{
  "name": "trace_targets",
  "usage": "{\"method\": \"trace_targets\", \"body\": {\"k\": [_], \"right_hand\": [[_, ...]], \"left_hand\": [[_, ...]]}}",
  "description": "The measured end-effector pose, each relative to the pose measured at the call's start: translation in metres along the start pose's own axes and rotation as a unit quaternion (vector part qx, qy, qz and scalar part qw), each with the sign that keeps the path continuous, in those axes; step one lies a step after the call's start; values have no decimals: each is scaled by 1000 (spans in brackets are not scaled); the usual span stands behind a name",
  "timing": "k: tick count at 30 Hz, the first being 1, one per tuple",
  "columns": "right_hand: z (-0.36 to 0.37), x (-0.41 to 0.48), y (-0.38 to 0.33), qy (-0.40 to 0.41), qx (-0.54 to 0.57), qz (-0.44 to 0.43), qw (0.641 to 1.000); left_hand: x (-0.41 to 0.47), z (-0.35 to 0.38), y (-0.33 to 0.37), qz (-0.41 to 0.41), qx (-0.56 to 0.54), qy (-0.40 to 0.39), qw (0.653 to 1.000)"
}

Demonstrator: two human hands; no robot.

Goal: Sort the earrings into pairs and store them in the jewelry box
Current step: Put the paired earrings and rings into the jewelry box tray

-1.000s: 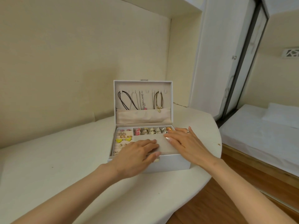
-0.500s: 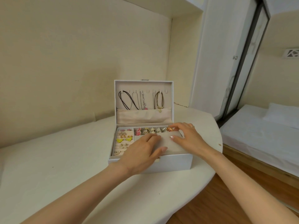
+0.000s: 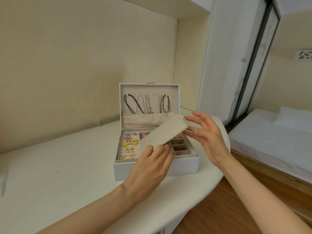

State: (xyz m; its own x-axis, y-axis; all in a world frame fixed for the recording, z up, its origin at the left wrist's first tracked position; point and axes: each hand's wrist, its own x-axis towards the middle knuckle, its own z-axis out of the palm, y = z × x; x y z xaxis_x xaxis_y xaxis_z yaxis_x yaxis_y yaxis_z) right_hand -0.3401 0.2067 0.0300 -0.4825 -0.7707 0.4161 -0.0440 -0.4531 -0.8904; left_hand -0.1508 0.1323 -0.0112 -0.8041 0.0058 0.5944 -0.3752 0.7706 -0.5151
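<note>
A white jewelry box (image 3: 185, 166) stands open on the white table (image 3: 59, 174), its lid upright with necklaces (image 3: 146, 103) hanging inside. Pairs of earrings (image 3: 129, 144) sit in the left padded section, among them a yellow pair. My left hand (image 3: 152, 168) grips the near end of a beige velvet cover panel (image 3: 164, 135), lifted and tilted above the box. My right hand (image 3: 206, 134) is beside the panel's far end, fingers spread and touching its edge. Small compartments (image 3: 179, 147) with red and gold pieces show beneath the panel.
A cream wall runs behind the table. The table's rounded edge falls off at the right to a wooden floor (image 3: 236, 208). A bed (image 3: 273, 141) with white sheets and a sliding door (image 3: 253, 65) lie to the right.
Both hands lay flat on the beige panel inside the box. Now the panel is lifted off and tilted up, my left hand holding its near end, uncovering the compartments below.
</note>
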Motion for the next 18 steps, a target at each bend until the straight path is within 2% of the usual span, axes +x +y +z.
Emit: {"method": "trace_targets", "body": {"k": [2,4,6,8,15,18], "right_hand": [[1,0,-2,-40,10,7,999],[2,3,4,-34,-130,3,991],[3,10,16,-2,-295,-9,955],[5,17,28,-10,-389,-6,921],[28,37,38,-79,-565,14,821],[31,43,36,-99,-596,34,796]], "left_hand": [[-8,-1,1,-44,40,-38,997],[-19,-2,1,-81,56,-51,994],[-28,-1,-2,-105,46,-38,993],[-33,1,-5,-116,36,-36,992],[-33,8,-7,-117,21,-18,993],[-34,10,-7,-116,19,-23,993]]}}
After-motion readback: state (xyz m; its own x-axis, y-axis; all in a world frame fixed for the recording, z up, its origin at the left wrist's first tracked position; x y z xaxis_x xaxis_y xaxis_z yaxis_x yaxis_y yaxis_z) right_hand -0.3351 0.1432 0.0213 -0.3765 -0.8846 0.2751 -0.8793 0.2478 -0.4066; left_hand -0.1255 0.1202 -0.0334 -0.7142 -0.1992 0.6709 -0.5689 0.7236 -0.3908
